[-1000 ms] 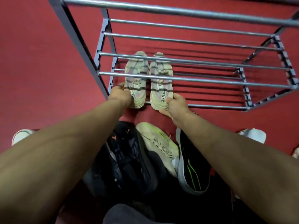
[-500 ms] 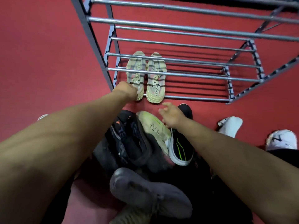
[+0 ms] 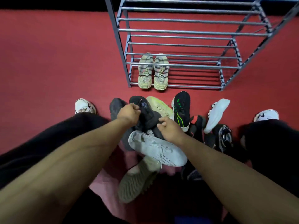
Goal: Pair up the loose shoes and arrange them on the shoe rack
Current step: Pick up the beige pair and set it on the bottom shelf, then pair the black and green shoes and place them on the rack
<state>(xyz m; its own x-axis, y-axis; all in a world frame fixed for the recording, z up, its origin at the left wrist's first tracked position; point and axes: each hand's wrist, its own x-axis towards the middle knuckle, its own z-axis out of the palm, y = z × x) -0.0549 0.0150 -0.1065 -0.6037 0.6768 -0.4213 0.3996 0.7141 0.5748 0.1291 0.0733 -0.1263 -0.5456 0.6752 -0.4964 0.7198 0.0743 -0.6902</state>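
A pair of pale beige sneakers [image 3: 152, 71] stands side by side at the left end of the lowest tier of the grey metal shoe rack [image 3: 186, 31]. In front of the rack lies a heap of loose shoes. My left hand [image 3: 128, 113] is closed on the top of a black sneaker [image 3: 145, 113] in the heap. My right hand [image 3: 169, 129] grips the same black sneaker at its near end. Beneath my hands lie a white knit sneaker [image 3: 159, 151] and an olive shoe [image 3: 137, 180] turned sole up.
A yellow-green shoe [image 3: 159, 105], a black shoe with green stripes [image 3: 181, 109], a white shoe [image 3: 216, 114] and a black patterned shoe [image 3: 224, 136] lie on the red floor [image 3: 56, 62]. White sneakers [image 3: 84, 106] [image 3: 267, 114] and dark trouser legs flank the heap.
Both hands left the beige pair on the rack and drew back to the heap, where they closed on the black sneaker. The view pulled away from the rack.
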